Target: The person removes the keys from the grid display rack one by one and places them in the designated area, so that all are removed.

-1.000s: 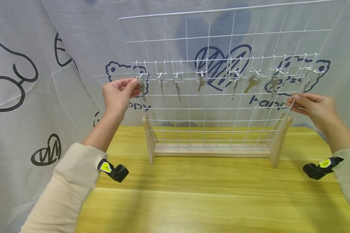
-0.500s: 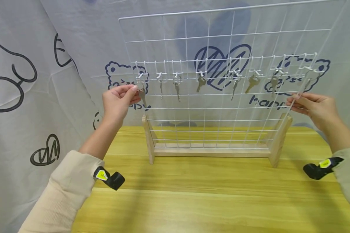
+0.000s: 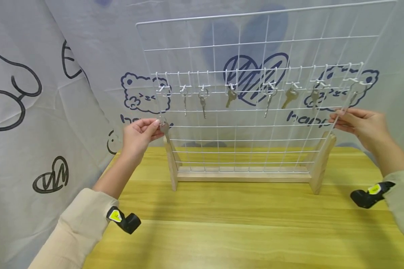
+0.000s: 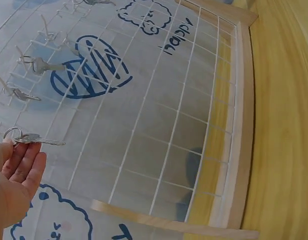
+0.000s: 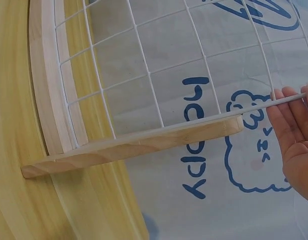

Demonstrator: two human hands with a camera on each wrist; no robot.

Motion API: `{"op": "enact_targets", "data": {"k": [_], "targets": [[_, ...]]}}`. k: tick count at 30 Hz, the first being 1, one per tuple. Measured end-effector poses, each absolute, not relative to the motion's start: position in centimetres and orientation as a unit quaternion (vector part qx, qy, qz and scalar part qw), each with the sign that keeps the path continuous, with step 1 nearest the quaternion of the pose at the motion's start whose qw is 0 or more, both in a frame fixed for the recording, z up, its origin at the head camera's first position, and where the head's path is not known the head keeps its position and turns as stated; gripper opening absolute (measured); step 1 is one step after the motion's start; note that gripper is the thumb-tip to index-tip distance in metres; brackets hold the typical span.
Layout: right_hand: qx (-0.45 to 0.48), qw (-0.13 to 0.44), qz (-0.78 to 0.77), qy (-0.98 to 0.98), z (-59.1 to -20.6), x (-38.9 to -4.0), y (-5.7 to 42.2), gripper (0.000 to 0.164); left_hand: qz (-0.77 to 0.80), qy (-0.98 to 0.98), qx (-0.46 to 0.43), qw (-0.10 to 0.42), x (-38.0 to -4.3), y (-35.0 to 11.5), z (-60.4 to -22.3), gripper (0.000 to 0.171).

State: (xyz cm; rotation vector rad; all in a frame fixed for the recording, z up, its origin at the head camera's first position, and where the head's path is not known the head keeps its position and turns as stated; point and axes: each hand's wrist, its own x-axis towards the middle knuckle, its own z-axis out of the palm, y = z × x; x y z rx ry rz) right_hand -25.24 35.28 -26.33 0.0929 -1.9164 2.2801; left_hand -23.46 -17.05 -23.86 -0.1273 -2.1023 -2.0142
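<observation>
My left hand (image 3: 139, 135) pinches the ring of a silver key (image 3: 165, 127) between thumb and fingertips, in front of the left edge of the white wire grid (image 3: 213, 45). In the left wrist view the key (image 4: 41, 140) points away from the fingers, its ring standing up by the thumb. Above that hand, the leftmost white hook (image 3: 162, 89) holds no key. My right hand (image 3: 363, 125) pinches the grid's right edge wire between thumb and fingers, as the right wrist view also shows with the fingers (image 5: 289, 112) at the wire.
Several other keys, among them a brassy one (image 3: 290, 98), hang on hooks along the grid. A wooden stand (image 3: 242, 177) carries the grid on the yellow wood-grain table (image 3: 222, 224). Behind hangs a pale curtain (image 3: 87, 123) with dark drawings.
My left hand has drawn the key off the leftmost hook and lowered it to near the top of the stand's left post. The right hand stays on the grid's edge.
</observation>
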Motion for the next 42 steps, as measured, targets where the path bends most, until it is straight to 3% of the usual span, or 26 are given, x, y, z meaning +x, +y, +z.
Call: {"op": "enact_targets", "data": {"k": [24,42], "targets": [[0.053,0.086,0.785,-0.612,-26.1,-25.1,35.0,0.008,-0.672,-0.740,0.019,0.021,-22.7,-17.3,-31.8,0.026],[0.048,0.089,0.775,-0.624,-26.4,-25.1,35.0,0.009,-0.651,-0.757,0.039,-0.037,-21.4,-17.1,-38.6,0.023]]}}
